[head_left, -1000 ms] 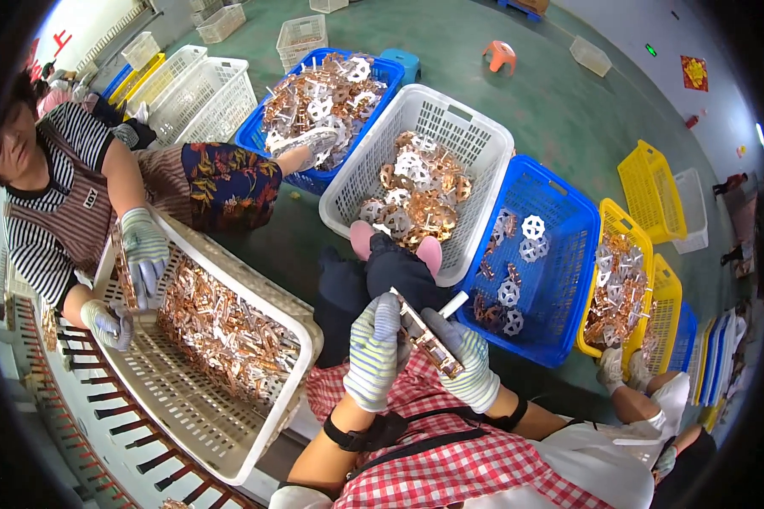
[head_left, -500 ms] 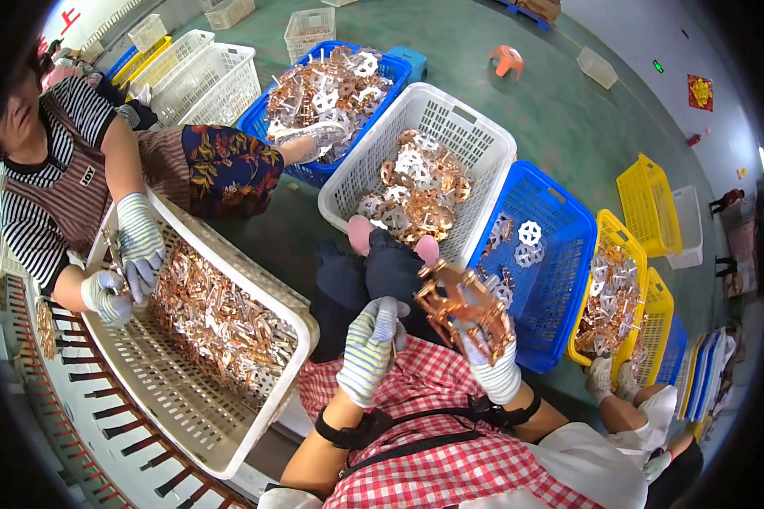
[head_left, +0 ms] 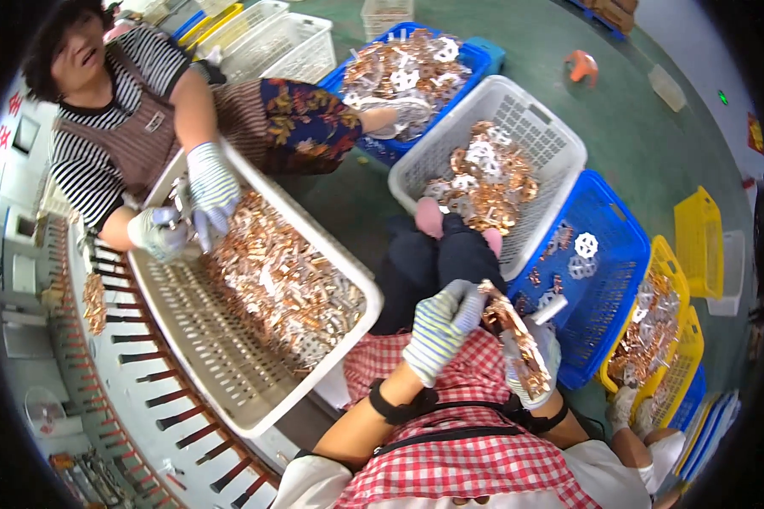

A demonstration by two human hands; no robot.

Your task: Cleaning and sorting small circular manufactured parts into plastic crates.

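My right hand, in a striped work glove, grips a shiny copper-coloured metal part with an openwork frame, seen nearly edge-on above my lap. A short white strip sticks out beside it; I cannot tell whether it belongs to the part. My left hand, gloved alike, has its fingers pressed together close to the part's upper end. Whatever those fingers hold, if anything, is hidden. Under both hands lies a red-and-white checked apron.
At left, a co-worker's gloved hands are over a whitish crate of copper and silver pieces. Ahead stand a white basket and a blue basket of metal parts. A blue basket and yellow basket are at right.
The whole view has swung left, so the baskets sit farther right. The copper-coloured part has turned from its broad side to nearly edge-on in my right hand.
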